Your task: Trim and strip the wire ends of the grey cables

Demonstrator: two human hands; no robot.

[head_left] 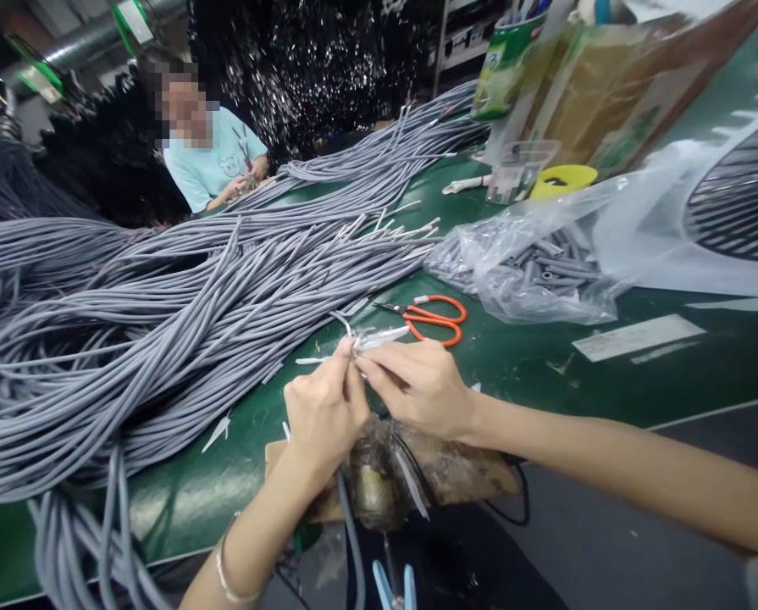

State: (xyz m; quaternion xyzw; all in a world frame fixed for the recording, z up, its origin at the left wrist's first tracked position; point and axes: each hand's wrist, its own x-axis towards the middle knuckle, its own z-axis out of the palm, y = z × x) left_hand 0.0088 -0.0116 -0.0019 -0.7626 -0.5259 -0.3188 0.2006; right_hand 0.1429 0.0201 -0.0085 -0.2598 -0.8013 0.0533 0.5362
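Note:
My left hand (326,405) and my right hand (424,383) meet at the fingertips above the front of the green table. Both are closed in a pinch. A grey cable (350,538) hangs below my left hand, which seems to grip its upper part; a short bent cable end (341,320) shows just beyond the fingertips. What my right fingers pinch is too small to make out. White strips (384,337) lie just behind the fingers. Close by are orange-handled scissors (434,320), blades pointing left. Under my hands, a metal cylinder (375,490) sits on a wooden board (473,476).
Long grey cables (181,339) cover the left and back of the green table (518,364). At right are a plastic bag (531,271) of short grey tubes, a yellow cup (562,180) and a green can (506,68). A person (210,161) sits across. Light-blue handles (395,585) stick up below.

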